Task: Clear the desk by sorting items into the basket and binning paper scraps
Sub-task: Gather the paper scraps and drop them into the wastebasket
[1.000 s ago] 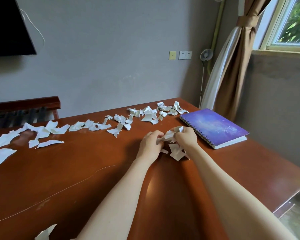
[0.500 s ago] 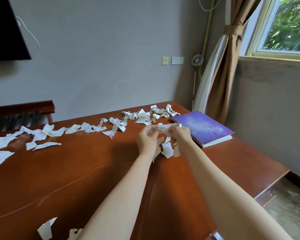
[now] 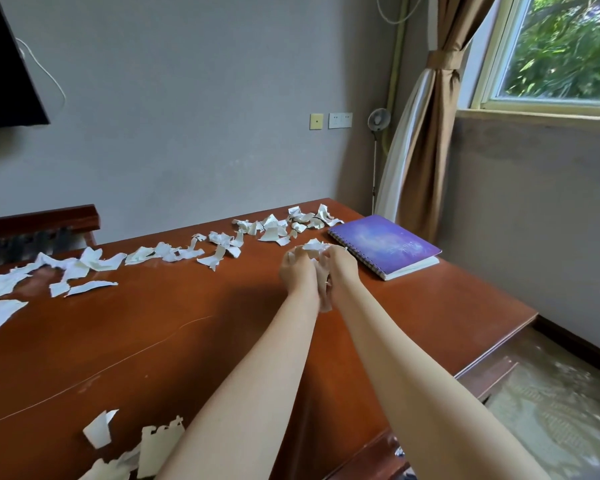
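My left hand (image 3: 297, 271) and my right hand (image 3: 342, 266) are pressed together above the brown desk (image 3: 174, 341), both gripping one bunch of white paper scraps (image 3: 313, 247). Bits of the bunch stick out above the fingers and hang down between my wrists. A long trail of torn paper scraps (image 3: 222, 244) runs along the desk's far edge from left to right. More scraps (image 3: 129, 448) lie at the near edge by my left forearm. A purple spiral notebook (image 3: 385, 245) lies flat to the right of my hands. No basket or bin is in view.
The desk's right edge drops to the floor (image 3: 551, 410) below. A wooden chair back (image 3: 42, 220) stands behind the desk at the left. A dark screen (image 3: 4, 64) hangs on the wall, and a tied curtain (image 3: 426, 133) hangs by the window.
Both hands have lifted the gathered scraps off the desk and closed tighter together. The loose pieces that lay under my hands are now in the bunch. The view has tilted slightly.
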Demonstrator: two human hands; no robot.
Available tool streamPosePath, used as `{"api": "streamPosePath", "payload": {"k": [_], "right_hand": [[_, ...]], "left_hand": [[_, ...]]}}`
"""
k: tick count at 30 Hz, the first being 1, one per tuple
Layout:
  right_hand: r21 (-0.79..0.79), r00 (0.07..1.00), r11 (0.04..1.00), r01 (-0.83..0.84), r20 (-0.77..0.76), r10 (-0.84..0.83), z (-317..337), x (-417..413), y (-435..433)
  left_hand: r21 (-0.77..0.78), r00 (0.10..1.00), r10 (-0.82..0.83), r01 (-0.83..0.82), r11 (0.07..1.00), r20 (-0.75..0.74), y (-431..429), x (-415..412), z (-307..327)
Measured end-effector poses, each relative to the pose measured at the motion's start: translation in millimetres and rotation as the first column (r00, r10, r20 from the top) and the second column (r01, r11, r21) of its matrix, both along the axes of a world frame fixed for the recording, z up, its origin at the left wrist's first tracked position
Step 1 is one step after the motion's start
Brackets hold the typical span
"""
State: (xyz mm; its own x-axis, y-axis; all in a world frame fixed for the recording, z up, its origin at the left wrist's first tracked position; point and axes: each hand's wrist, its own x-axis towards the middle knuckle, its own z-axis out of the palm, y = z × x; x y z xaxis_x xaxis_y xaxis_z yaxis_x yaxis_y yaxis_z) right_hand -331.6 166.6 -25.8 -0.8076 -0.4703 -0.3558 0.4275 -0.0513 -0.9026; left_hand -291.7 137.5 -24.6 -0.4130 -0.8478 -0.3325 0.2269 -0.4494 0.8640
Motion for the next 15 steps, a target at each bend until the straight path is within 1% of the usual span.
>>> {"api": "streamPosePath", "payload": {"k": [3,7,10,13,15], "right_hand": [[-0.051,0.999,0.998,0.037,0.025,-0.036,-1,2,5],[-0.143,0.993,0.983,0.111,0.046,-0.106,-3,2,12],[-0.141,0.993,0.983,0.115,0.018,-0.114,-5,0,17],[-0.136,0.995,0.986,0.098,0.031,-0.095,-6,-2,23],[-0.146,0.994,0.984,0.105,0.034,-0.101,-5,-1,30]], "left_hand": [[0.008,1.000,0.001,-0.001,1.000,-0.005,9,0,1],[-0.067,1.000,-0.019,0.019,0.998,0.006,24,0,3],[-0.098,0.999,-0.031,0.034,0.995,0.023,32,3,7],[-0.129,1.000,-0.022,0.024,0.991,0.020,44,10,15],[-0.134,0.996,-0.087,0.089,0.987,0.024,54,14,20]]}}
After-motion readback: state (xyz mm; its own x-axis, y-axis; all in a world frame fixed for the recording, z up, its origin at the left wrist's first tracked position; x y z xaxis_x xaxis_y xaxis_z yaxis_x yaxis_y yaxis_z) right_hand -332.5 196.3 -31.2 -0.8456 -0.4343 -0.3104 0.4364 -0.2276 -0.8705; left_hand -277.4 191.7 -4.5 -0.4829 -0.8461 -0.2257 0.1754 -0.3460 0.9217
